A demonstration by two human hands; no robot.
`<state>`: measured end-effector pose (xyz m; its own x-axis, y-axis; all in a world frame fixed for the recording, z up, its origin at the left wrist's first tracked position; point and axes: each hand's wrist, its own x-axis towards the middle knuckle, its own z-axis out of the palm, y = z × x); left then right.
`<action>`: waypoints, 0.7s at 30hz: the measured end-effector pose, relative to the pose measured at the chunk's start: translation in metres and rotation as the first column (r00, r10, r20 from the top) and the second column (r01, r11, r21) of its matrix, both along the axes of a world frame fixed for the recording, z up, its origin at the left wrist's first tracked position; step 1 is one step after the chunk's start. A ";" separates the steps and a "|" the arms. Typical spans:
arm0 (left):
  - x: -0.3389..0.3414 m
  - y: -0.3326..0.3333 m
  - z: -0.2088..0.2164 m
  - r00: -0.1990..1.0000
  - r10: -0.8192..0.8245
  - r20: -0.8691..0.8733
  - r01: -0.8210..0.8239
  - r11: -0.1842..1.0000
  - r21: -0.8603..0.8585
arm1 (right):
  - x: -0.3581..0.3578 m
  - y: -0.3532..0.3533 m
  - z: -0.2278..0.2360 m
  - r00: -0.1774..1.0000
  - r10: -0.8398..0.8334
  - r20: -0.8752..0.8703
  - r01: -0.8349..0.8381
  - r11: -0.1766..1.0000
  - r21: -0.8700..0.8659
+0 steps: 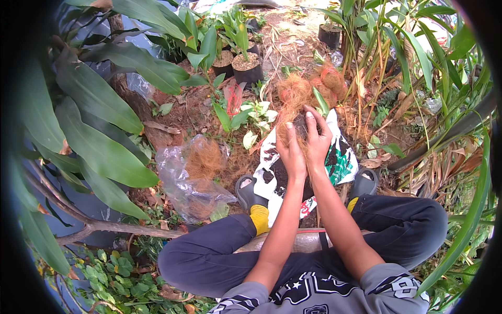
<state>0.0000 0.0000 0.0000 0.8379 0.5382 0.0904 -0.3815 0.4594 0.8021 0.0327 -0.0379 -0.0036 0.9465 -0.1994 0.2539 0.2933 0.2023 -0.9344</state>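
My left hand (293,154) and my right hand (318,140) are cupped around a dark soil ball (300,125) partly covered in brown coconut fibre. A green leaf (321,101) stands up just beyond my right fingertips; my hands hide its base. Loose fibre hangs over my left fingers. Below my hands lies an open white and green plastic bag (340,163) with dark soil (281,175) on it. Just past my fingertips, fibre-wrapped balls bound with reddish string (330,81) rest on the ground.
A clear plastic bag (175,172) holding coconut fibre (203,158) lies to the left. Potted seedlings in black grow bags (247,69) stand farther off. Big leaves (99,141) overhang the left, and a branch (120,226) crosses near my knee. Tall stems (366,94) crowd the right.
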 end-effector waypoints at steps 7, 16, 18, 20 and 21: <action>0.003 0.003 -0.016 0.999 0.007 -0.041 -0.015 0.982 -0.191 | 0.000 0.007 0.000 0.986 0.026 0.163 0.015 0.969 -0.246; 0.002 0.008 -0.017 0.997 -0.007 -0.083 -0.018 0.954 -0.298 | -0.005 0.012 0.011 0.983 0.062 0.174 -0.004 0.948 -0.317; -0.004 0.008 -0.014 0.995 0.041 -0.090 -0.072 0.922 -0.379 | -0.008 0.017 0.008 0.979 0.093 0.179 -0.027 0.939 -0.342; -0.005 0.009 -0.021 0.992 0.095 -0.077 -0.118 0.909 -0.401 | -0.008 0.017 0.000 0.977 0.143 0.158 -0.074 0.923 -0.377; -0.007 0.008 -0.017 0.990 0.106 -0.091 -0.134 0.906 -0.401 | -0.008 0.016 -0.003 0.975 0.167 0.148 -0.096 0.914 -0.394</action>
